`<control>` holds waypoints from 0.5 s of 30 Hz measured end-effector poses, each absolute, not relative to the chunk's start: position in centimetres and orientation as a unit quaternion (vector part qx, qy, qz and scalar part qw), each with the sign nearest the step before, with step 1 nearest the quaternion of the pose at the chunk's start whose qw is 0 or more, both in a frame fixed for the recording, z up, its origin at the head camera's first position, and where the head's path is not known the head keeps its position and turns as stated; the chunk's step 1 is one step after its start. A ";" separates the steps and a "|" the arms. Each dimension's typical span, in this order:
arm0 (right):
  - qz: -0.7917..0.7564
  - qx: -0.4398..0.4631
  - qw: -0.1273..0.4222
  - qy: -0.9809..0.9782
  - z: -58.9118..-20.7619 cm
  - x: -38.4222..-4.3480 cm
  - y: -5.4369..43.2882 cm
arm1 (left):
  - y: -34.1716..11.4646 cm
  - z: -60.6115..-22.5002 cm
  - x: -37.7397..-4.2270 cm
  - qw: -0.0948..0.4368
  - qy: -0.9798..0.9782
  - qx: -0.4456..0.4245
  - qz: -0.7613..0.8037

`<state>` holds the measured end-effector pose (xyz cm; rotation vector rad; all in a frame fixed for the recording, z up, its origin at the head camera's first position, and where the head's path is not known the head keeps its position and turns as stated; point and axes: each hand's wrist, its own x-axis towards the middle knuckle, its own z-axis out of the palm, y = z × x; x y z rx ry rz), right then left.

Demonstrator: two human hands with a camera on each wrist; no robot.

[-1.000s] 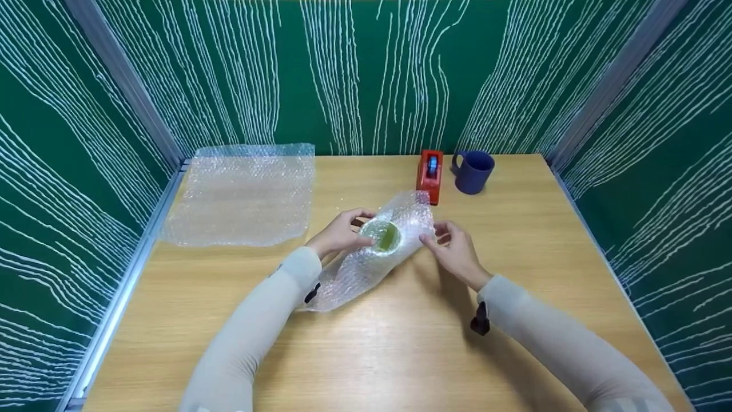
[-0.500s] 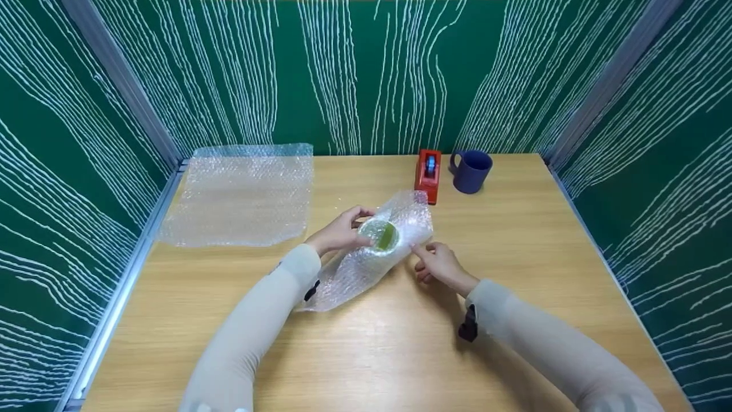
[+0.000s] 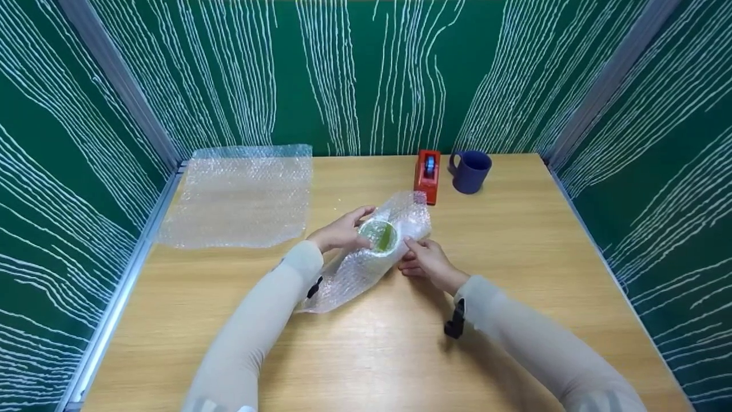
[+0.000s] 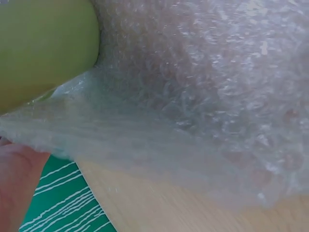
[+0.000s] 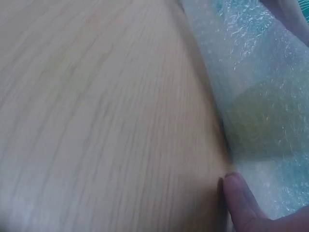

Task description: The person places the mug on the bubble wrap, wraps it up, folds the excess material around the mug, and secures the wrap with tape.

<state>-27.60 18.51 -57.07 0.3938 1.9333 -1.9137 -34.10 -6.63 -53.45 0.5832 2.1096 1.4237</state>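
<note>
A green cup (image 3: 384, 238), its round end facing up, stands in a partly wrapped sheet of bubble wrap (image 3: 357, 274). In the left wrist view the green cup (image 4: 46, 48) shows its smooth side beside the crinkled wrap (image 4: 207, 96). My left hand (image 3: 341, 232) grips the cup through the wrap from the left, thumb in front and fingers behind. With my right hand (image 3: 429, 263) I pinch the near right edge of the wrap, thumb on top and the other fingers under. In the right wrist view the right thumb (image 5: 239, 198) lies along the wrap edge, low over the table.
A flat second sheet of bubble wrap (image 3: 240, 197) lies at the back left. Behind the cup stand a red tape dispenser (image 3: 426, 178), which the wrap's far corner overlaps in the head view, and a dark blue mug (image 3: 472, 173). Green walls with white lines enclose the wooden table (image 3: 366, 366).
My right hand has left the wrap's right end, slid nearer and to the left along its edge, and taken hold there. The left hand and cup have hardly moved.
</note>
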 end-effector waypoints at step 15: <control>-0.714 0.125 0.153 0.671 -57.5 -28.3 17.2 | -6.1 -53.5 -34.9 0.274 0.769 0.236 0.527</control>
